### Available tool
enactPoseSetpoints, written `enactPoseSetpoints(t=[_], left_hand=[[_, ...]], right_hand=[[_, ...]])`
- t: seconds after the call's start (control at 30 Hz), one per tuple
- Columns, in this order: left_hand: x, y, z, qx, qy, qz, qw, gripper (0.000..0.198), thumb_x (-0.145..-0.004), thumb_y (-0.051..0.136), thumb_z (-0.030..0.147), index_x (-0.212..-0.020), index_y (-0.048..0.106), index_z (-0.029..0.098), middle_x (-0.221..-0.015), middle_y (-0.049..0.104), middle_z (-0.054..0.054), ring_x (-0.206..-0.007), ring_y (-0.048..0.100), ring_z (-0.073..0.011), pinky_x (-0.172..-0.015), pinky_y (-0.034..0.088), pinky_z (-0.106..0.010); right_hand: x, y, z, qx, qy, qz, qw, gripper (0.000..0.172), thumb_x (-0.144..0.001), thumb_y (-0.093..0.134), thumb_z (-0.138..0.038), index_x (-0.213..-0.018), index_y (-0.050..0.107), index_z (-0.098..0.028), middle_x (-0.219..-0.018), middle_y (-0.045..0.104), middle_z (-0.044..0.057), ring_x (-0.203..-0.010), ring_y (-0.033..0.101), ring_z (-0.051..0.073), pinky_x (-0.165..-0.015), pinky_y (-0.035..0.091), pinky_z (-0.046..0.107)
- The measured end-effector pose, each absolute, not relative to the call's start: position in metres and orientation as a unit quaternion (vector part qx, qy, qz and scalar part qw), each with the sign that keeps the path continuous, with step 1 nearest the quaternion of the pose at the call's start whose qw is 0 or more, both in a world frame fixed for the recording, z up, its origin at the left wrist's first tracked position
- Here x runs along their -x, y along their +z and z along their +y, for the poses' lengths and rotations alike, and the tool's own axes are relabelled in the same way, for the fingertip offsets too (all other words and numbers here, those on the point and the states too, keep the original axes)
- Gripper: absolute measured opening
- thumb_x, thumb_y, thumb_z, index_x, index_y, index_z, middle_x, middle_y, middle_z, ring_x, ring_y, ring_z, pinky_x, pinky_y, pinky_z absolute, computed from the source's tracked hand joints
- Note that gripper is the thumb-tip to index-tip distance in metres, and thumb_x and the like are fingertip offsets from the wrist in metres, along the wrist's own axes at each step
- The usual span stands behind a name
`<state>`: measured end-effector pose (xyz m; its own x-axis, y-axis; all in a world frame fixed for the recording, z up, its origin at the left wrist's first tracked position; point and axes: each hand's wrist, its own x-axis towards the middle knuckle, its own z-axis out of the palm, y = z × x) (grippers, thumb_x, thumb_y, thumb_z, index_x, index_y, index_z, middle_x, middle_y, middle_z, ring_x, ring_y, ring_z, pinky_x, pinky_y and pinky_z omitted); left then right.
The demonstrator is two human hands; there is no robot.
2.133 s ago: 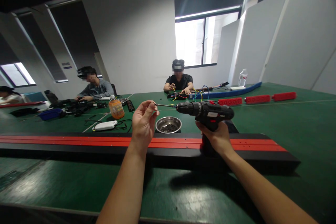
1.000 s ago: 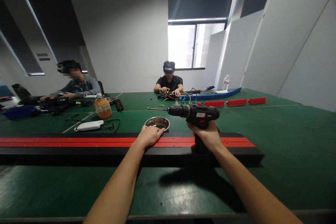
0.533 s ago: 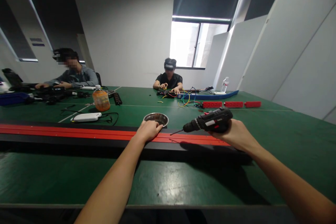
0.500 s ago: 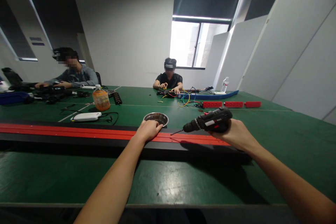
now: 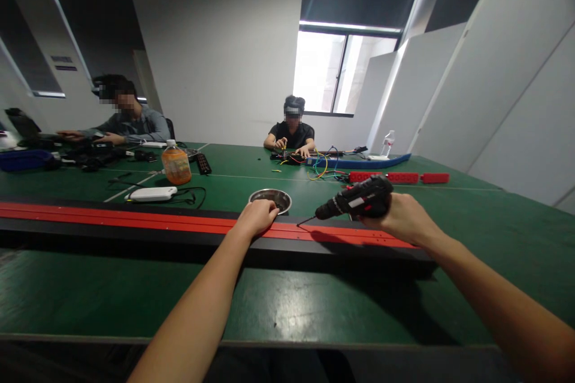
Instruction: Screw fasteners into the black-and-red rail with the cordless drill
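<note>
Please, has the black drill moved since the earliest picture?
Yes: against the metal bowl, the drill is now lower and further right in view, its bit tilted down toward the red strip.

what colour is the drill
The drill is mostly black with small red parts, seen best in the head view.

Free room: table (image 5: 287, 311), lower centre, between forearms (image 5: 202, 299); narrow gap, centre, between bowl (image 5: 284, 199) and drill (image 5: 367, 196). Obstacles: bar (image 5: 179, 226), left edge to lower right; left hand (image 5: 258, 217), across bar at centre; bottle (image 5: 176, 164) and white pack (image 5: 153, 193), left of centre.
</note>
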<state>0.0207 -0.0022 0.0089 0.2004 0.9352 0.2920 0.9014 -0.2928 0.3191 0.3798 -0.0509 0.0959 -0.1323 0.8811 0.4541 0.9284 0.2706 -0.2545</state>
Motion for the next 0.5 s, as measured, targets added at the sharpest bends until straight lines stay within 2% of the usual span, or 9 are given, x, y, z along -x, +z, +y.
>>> enactPoseSetpoints(t=[0.1, 0.3, 0.5], left_hand=[[-0.02, 0.008, -0.002, -0.778, 0.219, 0.588, 0.039, 0.038, -0.096, 0.047, 0.045, -0.096, 0.078, 0.024, -0.099, 0.077, -0.011, -0.09, 0.069, -0.0266, -0.085, 0.047, -0.034], [-0.02, 0.009, -0.003, -0.771, 0.217, 0.597, 0.041, 0.037, -0.095, 0.048, 0.045, -0.098, 0.079, 0.024, -0.1, 0.077, -0.011, -0.091, 0.069, -0.0266, -0.085, 0.047, -0.034], [-0.02, 0.009, -0.003, -0.773, 0.226, 0.592, 0.039, 0.033, -0.094, 0.051, 0.042, -0.098, 0.078, 0.024, -0.101, 0.077, -0.011, -0.093, 0.069, -0.0269, -0.084, 0.048, -0.034]], right_hand=[[-0.372, 0.114, -0.047, 0.59, -0.079, -0.78, 0.192, 0.028, -0.065, 0.075, -0.051, -0.077, 0.075, -0.025, -0.067, 0.07, 0.003, -0.058, 0.063, 0.021, -0.051, 0.038, 0.028], [-0.339, 0.157, -0.032, 0.526, -0.143, -0.824, 0.155, 0.026, -0.059, 0.078, -0.046, -0.071, 0.071, -0.025, -0.057, 0.06, 0.0, -0.048, 0.052, 0.016, -0.047, 0.031, 0.03], [-0.301, 0.183, -0.014, 0.492, -0.214, -0.836, 0.118, 0.025, -0.054, 0.082, -0.04, -0.067, 0.069, -0.023, -0.054, 0.057, 0.003, -0.056, 0.057, 0.02, -0.055, 0.035, 0.033]])
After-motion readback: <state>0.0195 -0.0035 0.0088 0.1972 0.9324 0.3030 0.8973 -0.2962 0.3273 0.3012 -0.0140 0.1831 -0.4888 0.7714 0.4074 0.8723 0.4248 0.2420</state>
